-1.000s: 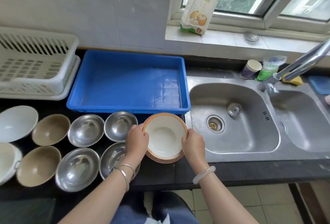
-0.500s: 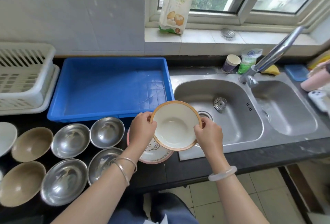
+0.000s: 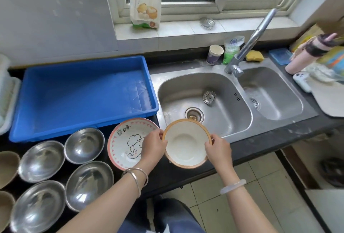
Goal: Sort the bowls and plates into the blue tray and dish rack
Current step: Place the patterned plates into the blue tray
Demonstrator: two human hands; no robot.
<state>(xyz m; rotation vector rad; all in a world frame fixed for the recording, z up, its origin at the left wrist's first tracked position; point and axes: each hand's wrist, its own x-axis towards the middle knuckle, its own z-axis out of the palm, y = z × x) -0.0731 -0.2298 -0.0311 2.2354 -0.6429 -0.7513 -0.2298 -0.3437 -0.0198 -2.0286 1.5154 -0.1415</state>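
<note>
Both hands hold a white plate with an orange rim [image 3: 186, 143] above the counter's front edge, just before the sink. My left hand [image 3: 153, 144] grips its left rim and my right hand [image 3: 217, 148] its right rim. A pink-rimmed plate with an elephant drawing [image 3: 126, 139] lies on the counter to the left, partly under my left hand. Several steel bowls [image 3: 83, 145] stand further left, with brown bowls [image 3: 7, 165] at the frame edge. The blue tray [image 3: 83, 95] sits behind them with nothing in it. The white dish rack [image 3: 5, 91] shows at the far left edge.
A double steel sink [image 3: 204, 99] with a tall faucet [image 3: 249, 46] lies to the right of the tray. A paper cup [image 3: 214, 54], sponge [image 3: 254, 56], a pink bottle [image 3: 307, 54] and a phone [image 3: 302, 81] stand around the sink. A flour bag [image 3: 145, 0] leans on the windowsill.
The orange-rimmed plate has been lifted off the elephant plate and carried right, toward the sink. The view has swung right, pushing the dish rack and bowls to the left edge.
</note>
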